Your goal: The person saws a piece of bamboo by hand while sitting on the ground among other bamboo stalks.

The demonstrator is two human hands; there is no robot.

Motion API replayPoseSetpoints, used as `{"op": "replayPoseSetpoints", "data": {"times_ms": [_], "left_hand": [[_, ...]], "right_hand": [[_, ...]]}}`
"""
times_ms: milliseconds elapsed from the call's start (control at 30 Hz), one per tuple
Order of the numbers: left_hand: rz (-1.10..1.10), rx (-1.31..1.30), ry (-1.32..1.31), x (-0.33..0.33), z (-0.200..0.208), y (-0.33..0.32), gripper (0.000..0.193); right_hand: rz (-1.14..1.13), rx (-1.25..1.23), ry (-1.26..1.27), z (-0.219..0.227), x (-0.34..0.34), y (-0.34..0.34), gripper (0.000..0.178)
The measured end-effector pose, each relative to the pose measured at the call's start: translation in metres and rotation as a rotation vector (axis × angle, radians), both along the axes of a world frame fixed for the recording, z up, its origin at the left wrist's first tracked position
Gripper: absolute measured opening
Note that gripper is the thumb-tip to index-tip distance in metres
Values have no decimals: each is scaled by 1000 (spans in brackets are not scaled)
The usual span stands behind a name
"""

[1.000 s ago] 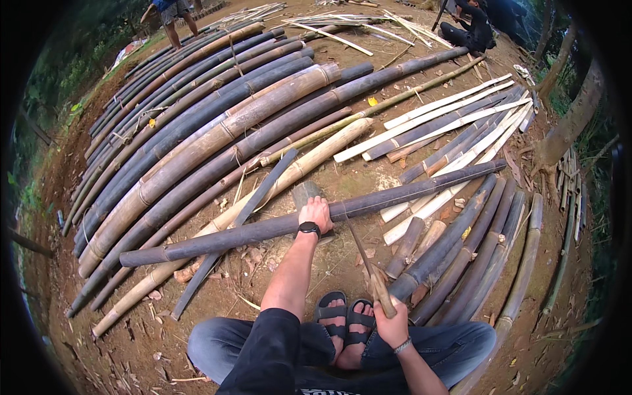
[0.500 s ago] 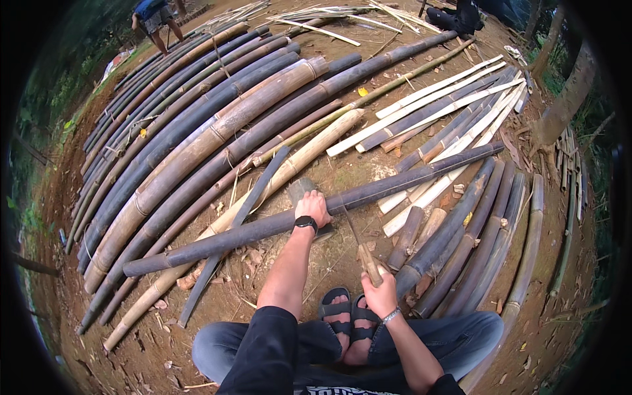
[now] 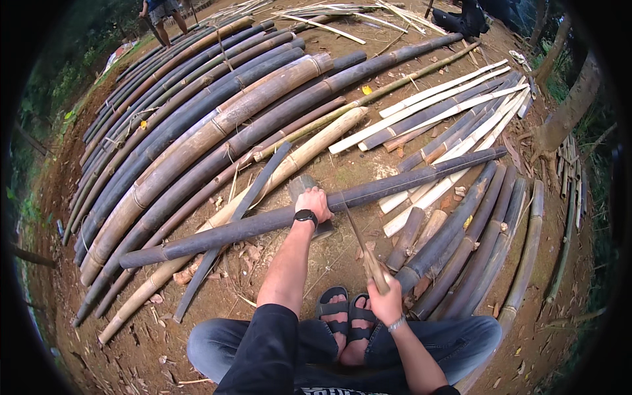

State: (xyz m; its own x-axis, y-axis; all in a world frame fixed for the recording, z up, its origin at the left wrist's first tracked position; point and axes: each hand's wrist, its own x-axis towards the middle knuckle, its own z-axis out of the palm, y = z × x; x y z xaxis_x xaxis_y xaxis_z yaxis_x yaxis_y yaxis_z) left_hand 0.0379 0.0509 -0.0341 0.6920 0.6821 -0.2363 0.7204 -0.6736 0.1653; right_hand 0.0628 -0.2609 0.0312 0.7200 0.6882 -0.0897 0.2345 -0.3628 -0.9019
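Note:
A long dark bamboo pole (image 3: 217,237) lies slantwise before me, rising to the right. My left hand (image 3: 312,203), with a black watch at its wrist, grips the pole near its middle, over a short block (image 3: 300,187) beneath it. My right hand (image 3: 385,297) is closed round the pale wooden handle of a wooden-handled blade (image 3: 356,228). Its narrow blade is seen nearly edge-on, so I cannot make out teeth. The blade's far end meets the pole just right of my left hand. A dark flat bamboo strip (image 3: 232,227) passes under the pole's left part.
Many bamboo poles (image 3: 171,158) lie in rows at left. Pale split strips (image 3: 421,99) spread at far right, and shorter dark pieces (image 3: 477,224) lie near my right knee. My sandalled feet (image 3: 345,322) are close below the blade. A person (image 3: 163,14) stands at far left.
My right hand has drawn slightly down and toward me with the wooden-handled blade. My left hand keeps its hold on the pole. The person at far left has shifted and stands more upright.

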Motion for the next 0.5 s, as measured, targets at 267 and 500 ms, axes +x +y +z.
{"op": "replayPoseSetpoints", "data": {"times_ms": [267,500], "left_hand": [[5,-51,23,5,18,11,62],[-3,-131,134,-11,17,19,64]], "right_hand": [[-6,-23,108,9,-7,-31,17],[49,-51,4,9,-10,8,18]]}}
